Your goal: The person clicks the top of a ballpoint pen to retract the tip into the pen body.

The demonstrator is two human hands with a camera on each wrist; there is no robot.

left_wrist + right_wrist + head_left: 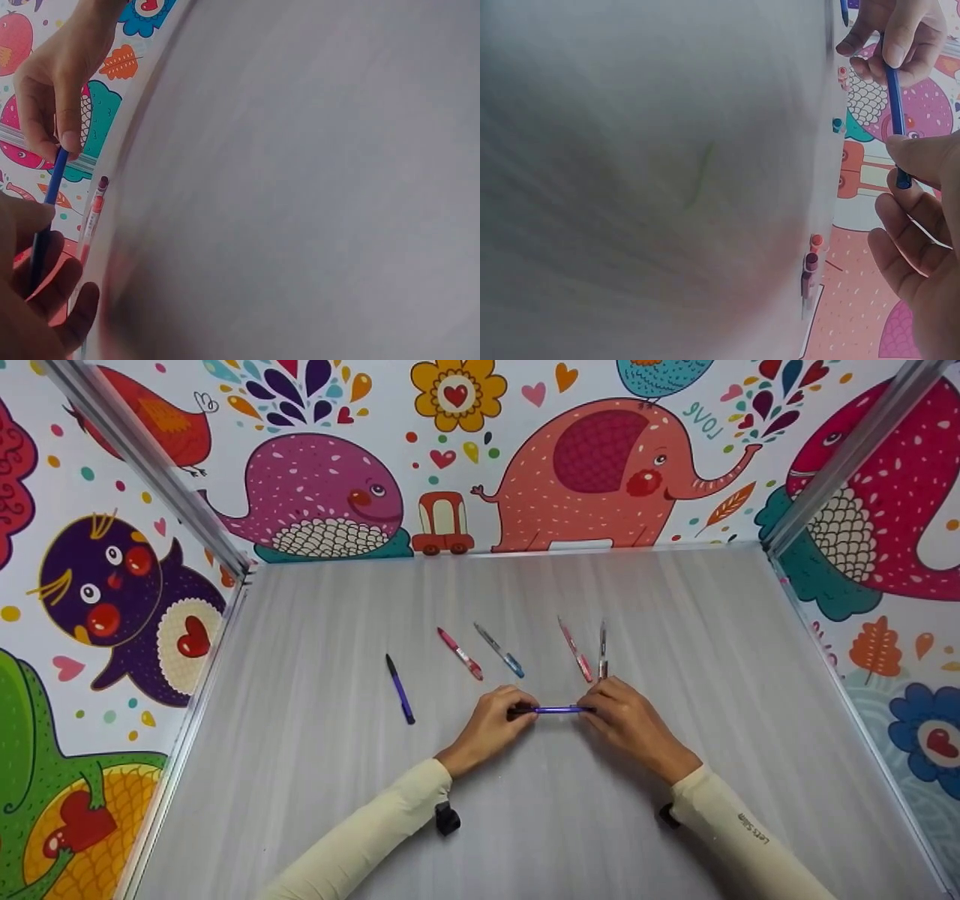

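Note:
A blue pen with a black end (557, 709) is held level just above the table, between both hands. My left hand (489, 724) grips its dark end with thumb and fingers. At the opposite end, my right hand (630, 724) pinches the pen between thumb and forefinger; in the right wrist view the other fingers of this hand (922, 247) are loosely bent. The blue barrel (57, 174) spans the gap between the hands in the left wrist view. Just beyond the right hand lie a pink pen (574, 649) and a clear pen with a dark end (603, 645).
Left of the hands lies a second blue pen (400, 690). Farther back are a red-pink pen (459, 652) and a clear pen with a blue end (500, 650). Walls with cartoon animals (592, 472) border the grey table (322, 607) at the back and sides.

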